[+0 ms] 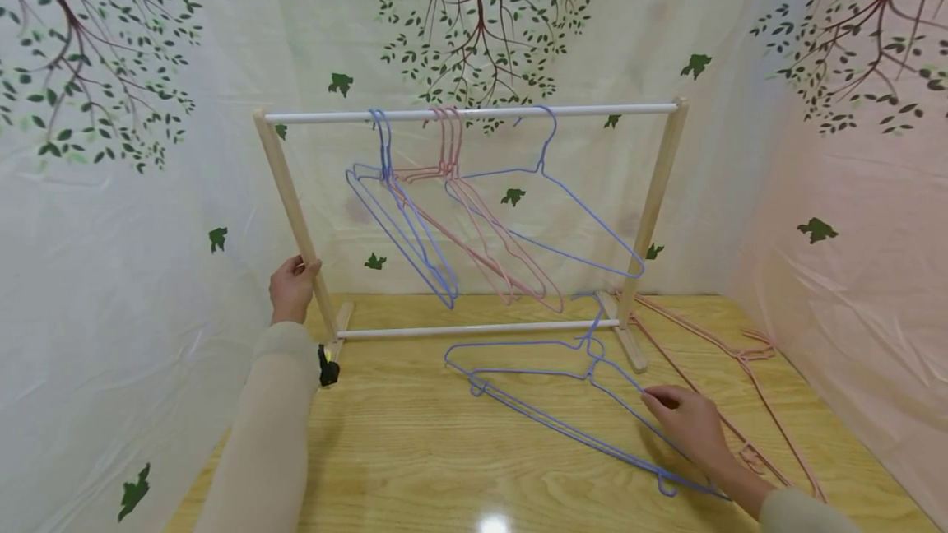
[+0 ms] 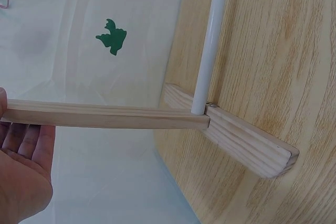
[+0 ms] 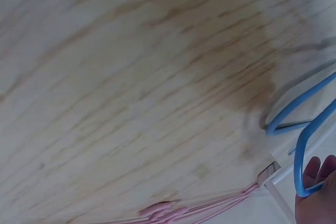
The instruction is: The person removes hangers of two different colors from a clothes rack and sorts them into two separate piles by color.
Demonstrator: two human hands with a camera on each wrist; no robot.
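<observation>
My left hand (image 1: 291, 290) grips the left wooden post (image 1: 281, 179) of a hanger rack; the left wrist view shows fingers around that post (image 2: 105, 116). At the front right, my right hand (image 1: 689, 430) pinches the sloping arm of a blue hanger (image 1: 518, 344). Another blue hanger (image 1: 529, 372) overlaps it, low over the table. In the right wrist view, the fingers hold the end of a blue hanger (image 3: 300, 156). From the rack's white top rod (image 1: 318, 118) hang blue hangers (image 1: 403, 229) at left, pink hangers (image 1: 481, 220) mid-rod, and one blue hanger (image 1: 592, 216) at right.
Pink hangers (image 1: 681, 373) lie on the wooden table (image 1: 415, 451) at the right, beside the rack's right foot (image 1: 629, 348). A white lower rod (image 1: 474, 329) joins the two posts. Behind stands a leaf-printed curtain (image 1: 296, 39). A small black device (image 1: 328, 370) sits by my left wrist.
</observation>
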